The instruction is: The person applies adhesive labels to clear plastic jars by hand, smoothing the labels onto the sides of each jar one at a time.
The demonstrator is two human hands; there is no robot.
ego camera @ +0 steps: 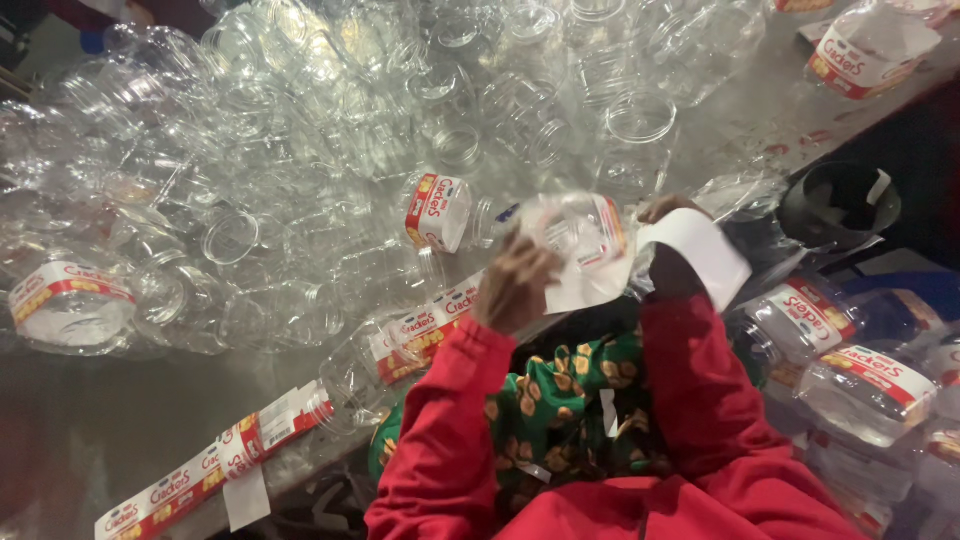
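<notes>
While a clear jar is held just above the desk edge, in front of the chest, a label is being wrapped onto it; this is judged to be the labelling step, partway done. The left hand is clenched around the jar's near side, over the part of the label already on it. The right hand is mostly hidden behind the jar and the loose white label tail; it is taken to be pinching that tail, but the grip itself cannot be made out.

The jar is held on its side, long axis roughly left-right across the view. Which end is the mouth cannot be told through the glare.

Next move, as judged: the tail needs to be pulled taut and smoothed round the jar, with the jar kept from rotating by the left hand.

Around it: a labelled jar lies just beyond, on the desk. A big heap of bare jars covers the far desk. A label strip runs along the near desk edge. Finished jars are stacked to the right, beside a black bin.
</notes>
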